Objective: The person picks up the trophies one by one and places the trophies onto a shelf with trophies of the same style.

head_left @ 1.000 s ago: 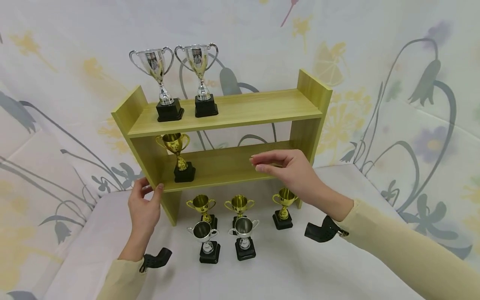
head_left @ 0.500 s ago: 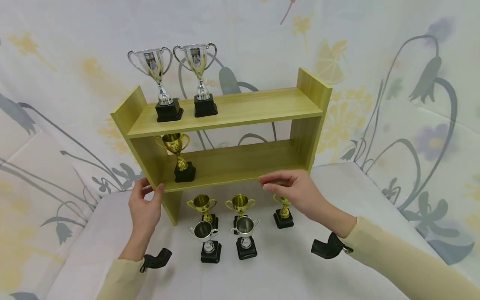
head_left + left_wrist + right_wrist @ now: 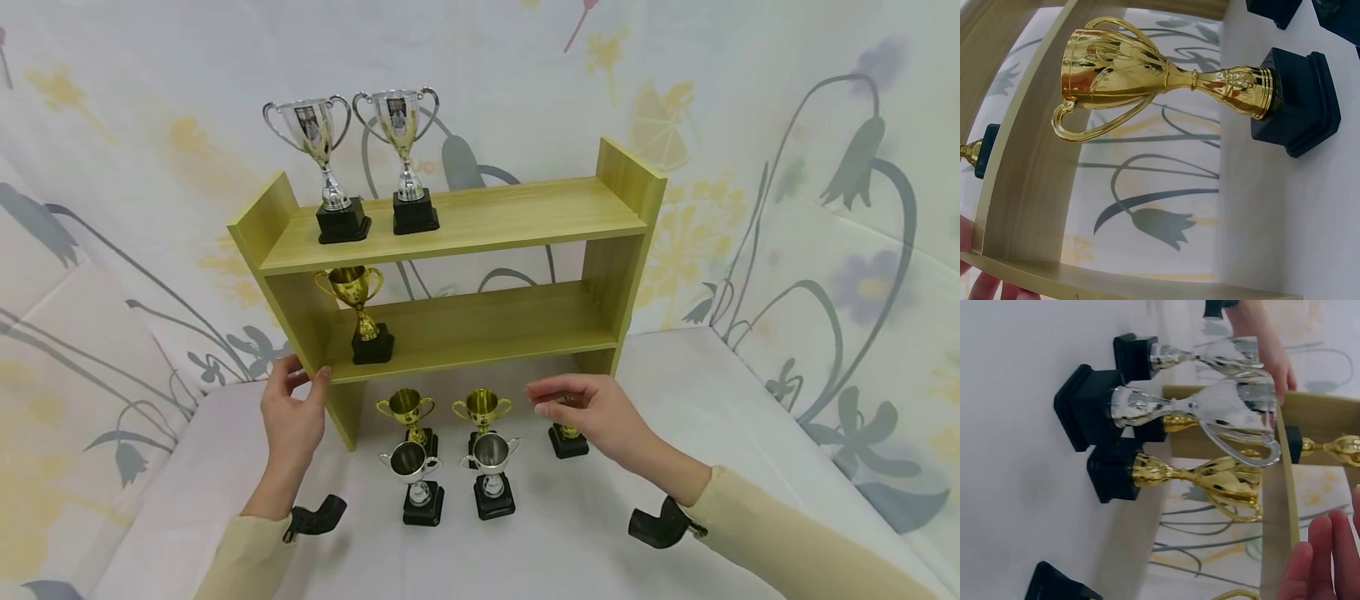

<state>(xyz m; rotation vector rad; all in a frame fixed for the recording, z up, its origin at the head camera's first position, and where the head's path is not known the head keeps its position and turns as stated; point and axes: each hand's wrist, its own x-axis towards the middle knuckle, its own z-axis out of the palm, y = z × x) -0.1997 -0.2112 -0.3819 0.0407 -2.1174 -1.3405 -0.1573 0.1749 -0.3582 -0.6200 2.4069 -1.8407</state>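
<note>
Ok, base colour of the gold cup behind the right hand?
Black base; the head view shows it best.

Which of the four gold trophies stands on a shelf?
The gold trophy at the lower shelf's left end; the other three stand on the white surface below.

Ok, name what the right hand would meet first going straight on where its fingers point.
Probably the middle gold cup of the lower three, judging by the head view; depth is unclear, so the right hand might pass over or in front.
</note>
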